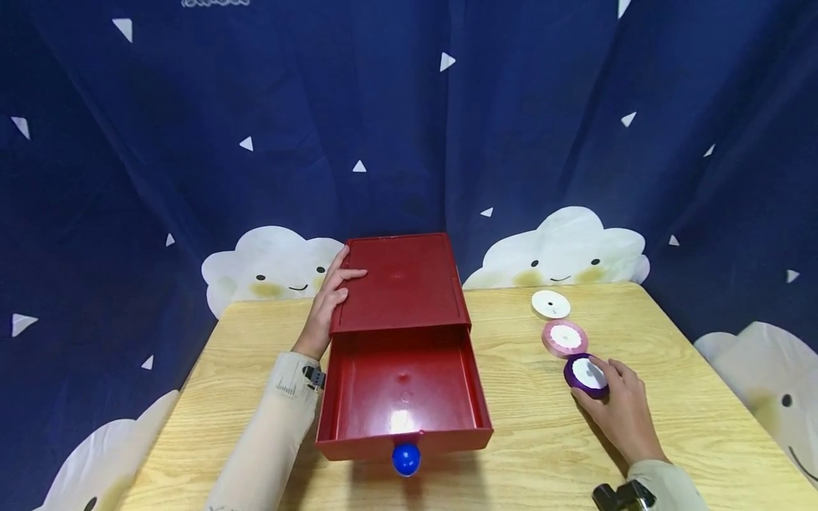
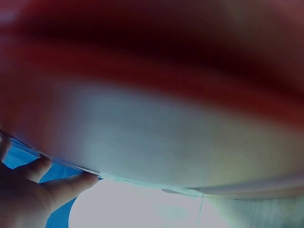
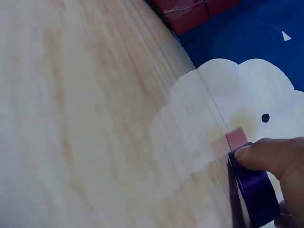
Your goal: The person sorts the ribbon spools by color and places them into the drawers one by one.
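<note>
A dark red box (image 1: pixel 402 284) stands on the table with its drawer (image 1: pixel 399 397) pulled out toward me, a blue ball knob (image 1: pixel 406 460) on the drawer's front. Against the box's left side rests my left hand (image 1: pixel 326 312), fingers extended along the upper edge. At the right, my right hand (image 1: pixel 616 404) grips a purple ribbon spool (image 1: pixel 586 376) with thumb and fingers at its rim. In the right wrist view, the thumb presses the purple ribbon (image 3: pixel 256 190). Just behind it lie a pink ribbon spool (image 1: pixel 565 338) and a white spool (image 1: pixel 551 304).
The wooden table (image 1: pixel 511 454) carries the box in the middle and the spools along its right side. A dark blue curtain (image 1: pixel 396 106) with white triangles and smiling clouds hangs behind the table and at both sides.
</note>
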{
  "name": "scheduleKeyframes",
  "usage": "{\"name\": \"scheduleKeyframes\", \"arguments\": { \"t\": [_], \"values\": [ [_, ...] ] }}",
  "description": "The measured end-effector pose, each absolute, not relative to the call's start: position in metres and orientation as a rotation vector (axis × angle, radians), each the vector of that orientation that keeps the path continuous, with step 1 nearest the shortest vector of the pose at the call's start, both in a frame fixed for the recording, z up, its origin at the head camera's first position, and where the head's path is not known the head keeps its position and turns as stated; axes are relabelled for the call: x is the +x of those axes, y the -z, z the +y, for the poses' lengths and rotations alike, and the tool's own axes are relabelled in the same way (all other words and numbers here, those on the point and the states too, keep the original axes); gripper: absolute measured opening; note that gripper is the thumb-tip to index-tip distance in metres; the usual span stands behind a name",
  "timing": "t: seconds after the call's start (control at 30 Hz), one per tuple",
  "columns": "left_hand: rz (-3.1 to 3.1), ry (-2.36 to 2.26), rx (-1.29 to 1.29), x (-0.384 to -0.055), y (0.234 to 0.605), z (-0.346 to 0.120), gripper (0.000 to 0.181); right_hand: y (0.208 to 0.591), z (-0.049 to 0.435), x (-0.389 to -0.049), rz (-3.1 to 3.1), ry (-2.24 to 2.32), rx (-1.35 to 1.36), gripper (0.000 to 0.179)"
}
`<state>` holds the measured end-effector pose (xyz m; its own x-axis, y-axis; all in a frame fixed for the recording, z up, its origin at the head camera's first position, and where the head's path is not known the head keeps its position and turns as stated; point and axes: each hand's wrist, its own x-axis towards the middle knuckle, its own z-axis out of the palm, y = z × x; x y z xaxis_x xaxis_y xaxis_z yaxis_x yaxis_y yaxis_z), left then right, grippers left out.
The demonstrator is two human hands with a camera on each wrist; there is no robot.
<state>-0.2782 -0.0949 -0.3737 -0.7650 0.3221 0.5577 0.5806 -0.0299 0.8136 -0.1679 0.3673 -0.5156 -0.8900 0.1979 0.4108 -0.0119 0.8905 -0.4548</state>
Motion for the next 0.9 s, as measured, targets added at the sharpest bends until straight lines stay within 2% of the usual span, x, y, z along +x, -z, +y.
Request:
{"name": "scheduleKeyframes", "arguments": {
  "t": [0.57,0.9],
  "values": [
    [-2.026,1.907,-0.958,-0.2776,0.3744,-0.0973,0.043,0.5133,0.371,-0.1781,-2.737,-0.697,-0.126,0.083],
    [-2.025,1.885,-0.954,-0.2787,0.374,-0.0968,0.043,0.5117,0.3719,-0.1761,-2.713,-0.698,-0.136,0.082]
  ]
}}
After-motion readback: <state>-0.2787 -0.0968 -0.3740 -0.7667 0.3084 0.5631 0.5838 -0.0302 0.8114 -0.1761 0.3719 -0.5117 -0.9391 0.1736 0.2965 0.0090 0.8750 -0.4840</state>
